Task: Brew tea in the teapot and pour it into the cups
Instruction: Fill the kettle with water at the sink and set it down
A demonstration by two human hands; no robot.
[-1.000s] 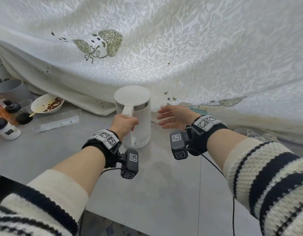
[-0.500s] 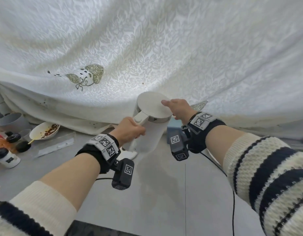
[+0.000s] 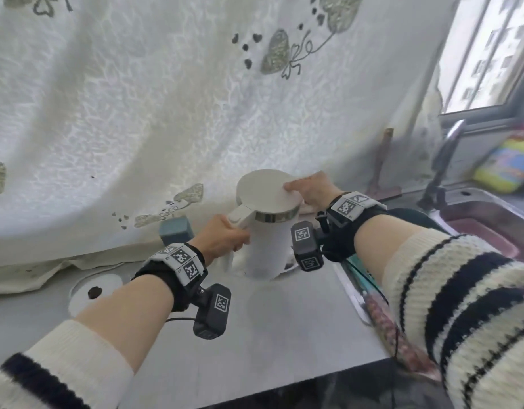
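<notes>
Moving rightward toward the sink, the white kettle is now hanging tilted above the grey desk. Left hand is gripping its handle, fingers closed; right hand is resting open-fingered on the lid.

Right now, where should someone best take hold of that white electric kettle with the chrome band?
Probably the handle of the white electric kettle, approached from its left: it juts from under the lid on that side. The left hand wraps it so, while the right hand rests on the flat lid.
</notes>
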